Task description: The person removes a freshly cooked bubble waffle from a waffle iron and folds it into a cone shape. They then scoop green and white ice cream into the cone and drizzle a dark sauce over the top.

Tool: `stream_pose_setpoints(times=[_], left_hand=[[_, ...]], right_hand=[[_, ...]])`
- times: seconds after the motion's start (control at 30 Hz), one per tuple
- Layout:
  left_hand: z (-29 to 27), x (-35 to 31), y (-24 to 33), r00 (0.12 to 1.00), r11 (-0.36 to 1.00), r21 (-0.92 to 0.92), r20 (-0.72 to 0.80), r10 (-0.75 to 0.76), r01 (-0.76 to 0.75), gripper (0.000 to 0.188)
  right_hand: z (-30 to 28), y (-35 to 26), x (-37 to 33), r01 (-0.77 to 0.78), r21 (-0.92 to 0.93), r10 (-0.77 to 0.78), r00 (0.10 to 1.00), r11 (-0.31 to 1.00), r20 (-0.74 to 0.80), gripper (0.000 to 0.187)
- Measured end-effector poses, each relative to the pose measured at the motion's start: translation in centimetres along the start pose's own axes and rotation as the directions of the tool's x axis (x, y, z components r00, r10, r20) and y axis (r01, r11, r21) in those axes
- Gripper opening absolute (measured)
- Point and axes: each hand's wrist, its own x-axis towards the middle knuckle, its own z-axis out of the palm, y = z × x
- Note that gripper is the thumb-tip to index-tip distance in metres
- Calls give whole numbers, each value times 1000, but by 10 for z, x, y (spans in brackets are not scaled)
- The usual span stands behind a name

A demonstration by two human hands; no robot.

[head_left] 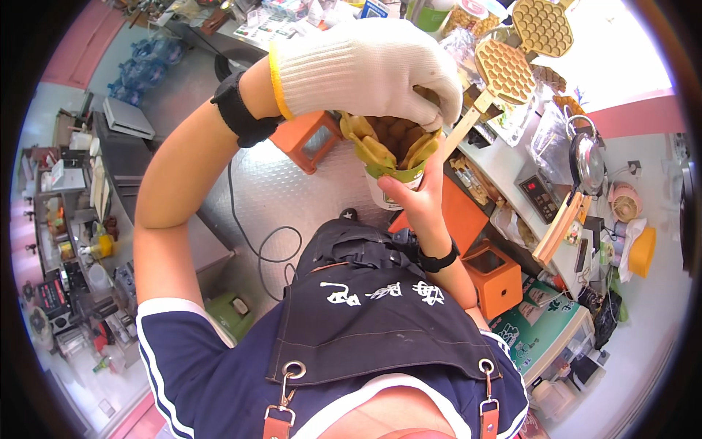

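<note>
My right hand [418, 203], bare, is wrapped round a green and white paper cup [382, 192] from the near right side, its thumb across the front. Rolled into an open cone, a golden-brown bubble waffle [373, 151] stands up out of the cup, and its hollow faces up. Over the far rim, my left hand [373, 69] wears a white knitted glove with a yellow cuff. Its fingers are curled down and closed on the waffle's far right edge; the fingertips are partly hidden. No filling shows inside the cone.
On the right-hand counter, a bubble waffle iron [506, 72] lies open with its long handle pointing toward me. Nearer stands a round pan-like iron [587, 162] with wooden handles. Orange stools [491, 282] stand below, and a black cable [274, 241] loops over the metal floor.
</note>
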Motion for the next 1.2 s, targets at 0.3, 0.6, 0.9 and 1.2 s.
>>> stream_pose_setpoints(times=[0.3,0.6,0.9,1.2], left_hand=[[-9,-16,48,993,967,250,-112,-28,55,21],[-5,-9,45,990,989,51,-4,140,-139,48],[32,27,80,964,965,47,64,257,-260,26],[60,64,182,964,957,109,27,266,-267,25]], right_hand=[[-17,-12,4,1,-7,-1,997,1000,-73,92],[-19,-14,-16,132,-67,-142,975,989,-174,99],[-31,-36,-69,225,-169,-263,930,960,-256,98],[-71,-79,-176,156,-85,-173,951,984,-257,102]])
